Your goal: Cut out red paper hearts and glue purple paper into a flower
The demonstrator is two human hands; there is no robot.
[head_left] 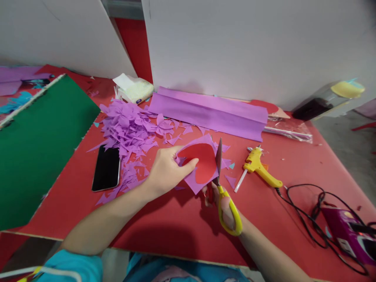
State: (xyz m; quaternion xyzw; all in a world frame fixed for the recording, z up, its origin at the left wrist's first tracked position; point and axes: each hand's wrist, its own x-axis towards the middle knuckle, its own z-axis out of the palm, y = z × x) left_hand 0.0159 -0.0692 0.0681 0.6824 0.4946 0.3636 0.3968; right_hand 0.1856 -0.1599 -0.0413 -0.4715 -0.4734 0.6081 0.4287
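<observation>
My left hand (166,170) pinches a stack of purple paper (197,181) with a red heart-shaped piece (204,164) laid on top, held just above the red table (164,219). My right hand (226,203) grips yellow-handled scissors (230,211), fingers through the loops. The blades point up and away along the right edge of the purple paper, slightly apart, at the heart's edge.
A heap of purple paper scraps (129,129) and a black phone (106,168) lie to the left. A folded purple sheet (208,113) lies behind, a yellow glue gun (260,168) with black cable (308,219) to the right, a green board (38,145) far left, a tissue pack (133,89) at back.
</observation>
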